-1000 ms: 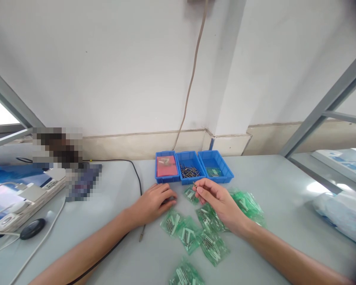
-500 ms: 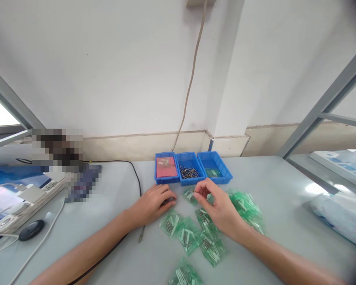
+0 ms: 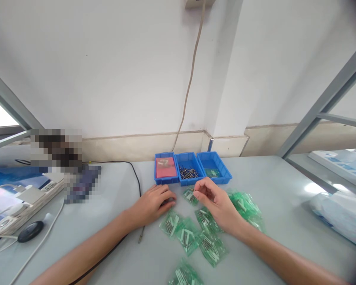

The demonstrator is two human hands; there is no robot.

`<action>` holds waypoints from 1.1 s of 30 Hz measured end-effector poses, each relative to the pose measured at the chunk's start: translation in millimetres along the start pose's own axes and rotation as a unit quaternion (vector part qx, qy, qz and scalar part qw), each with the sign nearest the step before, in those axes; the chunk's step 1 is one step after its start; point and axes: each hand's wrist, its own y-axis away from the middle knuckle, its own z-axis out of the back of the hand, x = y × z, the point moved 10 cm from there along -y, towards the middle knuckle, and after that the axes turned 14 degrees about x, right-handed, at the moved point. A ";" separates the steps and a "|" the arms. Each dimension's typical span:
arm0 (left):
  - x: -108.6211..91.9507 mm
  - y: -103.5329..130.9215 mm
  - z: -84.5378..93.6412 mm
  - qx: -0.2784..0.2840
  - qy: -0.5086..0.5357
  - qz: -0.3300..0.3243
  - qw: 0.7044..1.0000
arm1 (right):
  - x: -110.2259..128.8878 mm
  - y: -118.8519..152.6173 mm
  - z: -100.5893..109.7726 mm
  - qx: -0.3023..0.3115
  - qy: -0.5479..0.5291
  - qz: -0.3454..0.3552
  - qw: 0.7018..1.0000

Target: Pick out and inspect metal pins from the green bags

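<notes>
My left hand [image 3: 154, 204] rests on the grey table, fingers curled loosely and nothing seen in them. Over the table, my right hand [image 3: 215, 204] pinches thumb and forefinger together; whatever is between them is too small to make out. Just under those fingertips lies a small green bag [image 3: 190, 195]. Several green bags with metal pins and white strips lie nearer, among them one [image 3: 187, 236] between my forearms. Behind the hands stand three blue bins: one with a pink sheet [image 3: 166, 170], one with dark screw-like pieces [image 3: 188, 172], one with a green bag [image 3: 212, 173].
A heap of green bags [image 3: 246, 208] lies right of my right hand. A black cable [image 3: 135, 173] passes under my left arm. Power strips, a black round object [image 3: 31, 231] and a blurred person are at left; a plastic-wrapped package [image 3: 341, 215] is at right.
My right hand's fingertips have shifted very slightly. My left hand and the bags stay where they were.
</notes>
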 end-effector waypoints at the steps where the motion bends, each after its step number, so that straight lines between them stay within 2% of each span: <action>1: 0.0 -0.1 -0.2 0.002 0.000 0.001 1.000 | -2.2 -0.3 0.0 0.001 -0.011 -0.005 1.000; 9: -1.3 -0.1 0.9 -0.002 0.000 -0.006 1.000 | -11.5 -3.8 -1.9 0.017 -0.073 -0.033 0.997; 15: -1.4 -0.1 0.9 0.001 0.002 -0.001 1.000 | -13.5 -3.5 -0.2 0.007 -0.089 -0.034 0.995; 33: -2.3 0.0 0.1 0.005 0.001 -0.004 1.000 | -14.8 -3.6 1.3 -0.002 -0.091 -0.040 0.995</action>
